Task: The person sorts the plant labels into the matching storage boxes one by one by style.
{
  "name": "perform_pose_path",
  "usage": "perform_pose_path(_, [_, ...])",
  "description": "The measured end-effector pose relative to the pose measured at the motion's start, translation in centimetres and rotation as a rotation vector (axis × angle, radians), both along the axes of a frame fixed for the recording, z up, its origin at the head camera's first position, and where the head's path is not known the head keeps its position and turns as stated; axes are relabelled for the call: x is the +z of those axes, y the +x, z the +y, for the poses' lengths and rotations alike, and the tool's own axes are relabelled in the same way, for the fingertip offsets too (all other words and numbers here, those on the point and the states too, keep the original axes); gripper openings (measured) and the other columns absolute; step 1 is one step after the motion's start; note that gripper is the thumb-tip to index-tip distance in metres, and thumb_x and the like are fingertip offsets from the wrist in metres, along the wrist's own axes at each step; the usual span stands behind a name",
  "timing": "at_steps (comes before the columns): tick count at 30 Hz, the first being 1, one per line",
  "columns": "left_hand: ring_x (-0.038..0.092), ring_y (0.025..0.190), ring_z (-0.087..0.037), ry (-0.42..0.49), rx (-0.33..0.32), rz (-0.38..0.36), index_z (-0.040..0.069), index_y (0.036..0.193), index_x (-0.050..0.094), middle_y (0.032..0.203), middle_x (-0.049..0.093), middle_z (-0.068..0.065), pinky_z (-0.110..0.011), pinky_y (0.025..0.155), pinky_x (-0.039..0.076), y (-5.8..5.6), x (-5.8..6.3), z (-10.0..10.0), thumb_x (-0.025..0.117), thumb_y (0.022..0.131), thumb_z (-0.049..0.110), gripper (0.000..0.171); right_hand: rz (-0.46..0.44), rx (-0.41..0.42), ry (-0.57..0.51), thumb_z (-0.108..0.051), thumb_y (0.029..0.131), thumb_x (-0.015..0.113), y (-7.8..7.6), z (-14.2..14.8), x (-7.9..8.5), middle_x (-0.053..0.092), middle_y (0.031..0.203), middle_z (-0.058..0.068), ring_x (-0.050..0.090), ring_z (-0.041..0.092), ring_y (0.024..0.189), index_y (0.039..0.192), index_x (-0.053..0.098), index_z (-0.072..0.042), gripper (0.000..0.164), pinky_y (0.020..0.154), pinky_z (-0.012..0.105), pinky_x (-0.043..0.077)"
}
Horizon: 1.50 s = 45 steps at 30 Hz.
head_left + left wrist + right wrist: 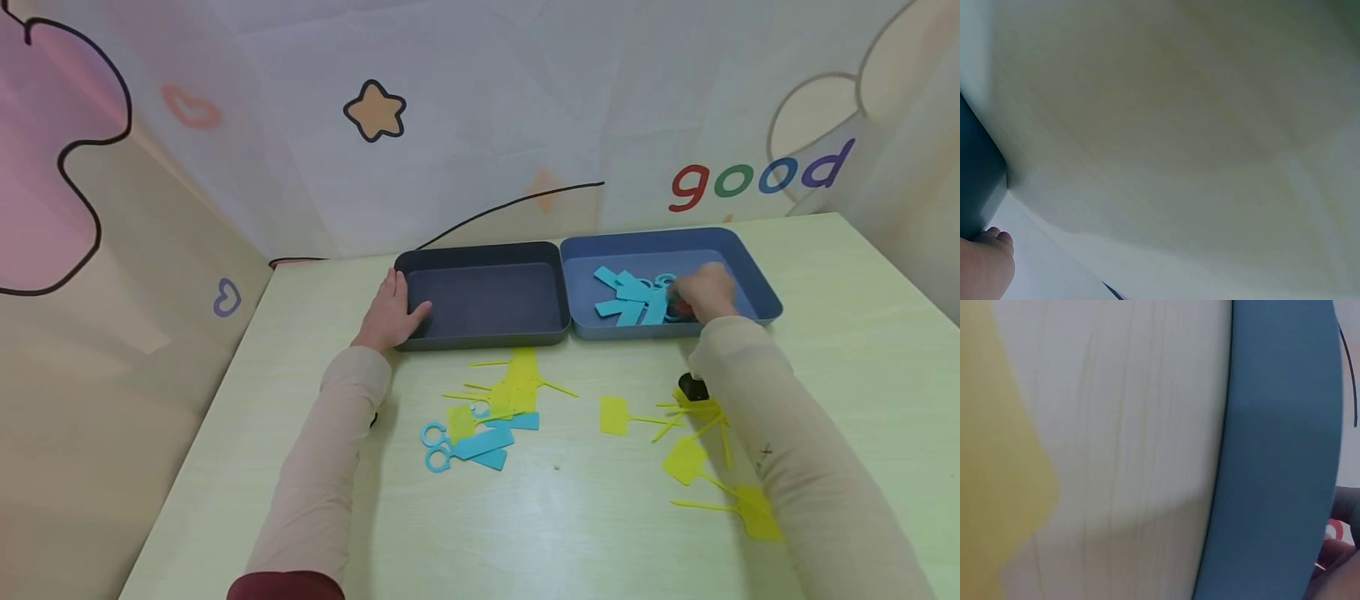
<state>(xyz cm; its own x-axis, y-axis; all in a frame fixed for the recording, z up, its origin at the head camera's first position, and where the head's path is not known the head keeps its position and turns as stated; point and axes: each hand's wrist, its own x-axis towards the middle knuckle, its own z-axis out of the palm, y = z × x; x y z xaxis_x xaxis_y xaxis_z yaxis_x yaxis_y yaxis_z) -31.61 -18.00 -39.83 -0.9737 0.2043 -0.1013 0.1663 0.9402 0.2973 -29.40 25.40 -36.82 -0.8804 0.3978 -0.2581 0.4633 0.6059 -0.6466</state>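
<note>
My left hand [388, 312] rests on the left end of a dark grey tray [480, 340], fingers straight along its rim and thumb spread over the inside. In the left wrist view this hand [985, 265] shows at the lower left corner, against the tray's outer wall. My right hand [707, 292] reaches over the front rim of a blue tray [660, 330], with its fingers down at a pile of light blue tags [633, 290]. Its fingertips are mostly hidden, and I cannot tell whether they pinch a tag. The right wrist view shows mainly the blue tray's outer wall [1279, 450].
Yellow tags [522, 375] with thin tails overlap several light blue ring-ended tags [480, 444] left of centre on the table. More yellow tags [684, 461] lie around the right forearm. A printed curtain [480, 125] stands behind the trays.
</note>
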Motion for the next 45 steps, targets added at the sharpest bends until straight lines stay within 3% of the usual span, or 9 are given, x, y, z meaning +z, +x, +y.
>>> perform_pose_path(3, [-0.001,0.137,-0.032,-0.002,0.000,0.003,-0.007,0.139,-0.004,0.147,-0.009,-0.022,-0.041,0.111,0.008,-0.1,-0.1,0.0,0.031,0.091,0.049,0.081,0.069,0.049,0.060,-0.021,0.086,0.046,0.1,-0.4,0.5,0.052,0.061,0.007,0.048,0.021,0.058,0.081,0.055,0.001,0.024,0.052,0.032,0.040])
perform_pose_path(6, [-0.002,0.137,-0.032,-0.007,-0.001,0.005,-0.007,0.139,-0.004,0.147,-0.009,-0.022,-0.040,0.111,0.008,-0.2,-0.2,0.0,0.031,0.091,0.049,0.081,0.144,0.092,0.121,-0.024,0.088,0.042,0.1,-1.4,1.5,0.057,0.097,0.019,0.050,0.032,0.085,0.108,0.055,0.001,0.034,0.071,0.043,0.045])
perform_pose_path(8, [-0.002,0.137,-0.031,-0.007,0.000,0.006,-0.007,0.139,-0.004,0.147,-0.009,-0.021,-0.040,0.111,0.008,-0.3,-0.2,-0.1,0.031,0.091,0.050,0.081,0.197,0.130,0.130,-0.025,0.090,0.040,0.2,-2.3,2.2,0.043,0.127,0.023,0.042,0.038,0.110,0.129,0.041,0.000,0.047,0.090,0.050,0.039])
perform_pose_path(12, [-0.002,0.137,-0.031,-0.014,0.001,0.006,-0.007,0.139,-0.004,0.147,-0.009,-0.021,-0.039,0.111,0.008,-0.4,-0.4,-0.1,0.030,0.091,0.051,0.082,0.308,0.254,0.172,-0.026,0.091,0.039,0.6,-4.4,3.2,0.024,0.142,0.022,0.022,0.039,0.129,0.138,0.025,-0.001,0.055,0.103,0.054,0.023])
perform_pose_path(16, [-0.002,0.137,-0.031,-0.015,0.002,0.001,-0.007,0.139,-0.004,0.147,-0.009,-0.021,-0.040,0.111,0.008,-0.4,-0.4,-0.1,0.029,0.091,0.050,0.081,0.407,0.436,0.259,-0.027,0.091,0.042,1.2,-6.7,3.2,0.013,0.146,0.021,0.009,0.036,0.135,0.139,0.022,0.001,0.059,0.105,0.055,0.016])
perform_pose_path(22, [-0.002,0.137,-0.032,-0.012,0.000,-0.004,-0.007,0.139,-0.004,0.147,-0.009,-0.021,-0.041,0.111,0.008,-0.2,-0.2,0.0,0.030,0.091,0.050,0.081,0.523,0.706,0.425,-0.030,0.090,0.047,3.4,-10.8,2.5,0.015,0.146,0.021,0.009,0.036,0.135,0.138,0.024,0.001,0.062,0.103,0.056,0.020])
perform_pose_path(28, [0.000,0.137,-0.032,-0.014,-0.001,0.000,-0.007,0.139,-0.004,0.147,-0.008,-0.021,-0.040,0.111,0.008,-0.1,-0.1,0.0,0.030,0.092,0.049,0.081,0.503,1.000,0.552,-0.037,0.091,0.045,7.1,-14.5,1.6,0.008,0.149,0.012,0.003,0.029,0.137,0.142,0.018,-0.006,0.065,0.108,0.051,0.012])
perform_pose_path(34, [0.000,0.137,-0.032,-0.019,0.006,0.002,-0.007,0.139,-0.003,0.147,-0.008,-0.021,-0.040,0.111,0.009,-0.1,0.0,0.1,0.030,0.091,0.050,0.081,0.521,1.242,0.629,-0.041,0.089,0.046,10.1,-17.2,0.3,0.016,0.148,0.009,0.012,0.027,0.137,0.141,0.024,-0.010,0.064,0.107,0.048,0.019])
perform_pose_path(45, [0.000,0.137,-0.031,-0.012,0.020,0.012,-0.006,0.139,-0.002,0.147,-0.006,-0.020,-0.040,0.111,0.010,0.1,0.1,0.2,0.032,0.091,0.050,0.081,0.412,1.494,0.703,-0.043,0.087,0.048,12.3,-19.1,-1.3,0.017,0.148,0.003,0.010,0.024,0.137,0.138,0.031,-0.020,0.059,0.105,0.050,0.023])
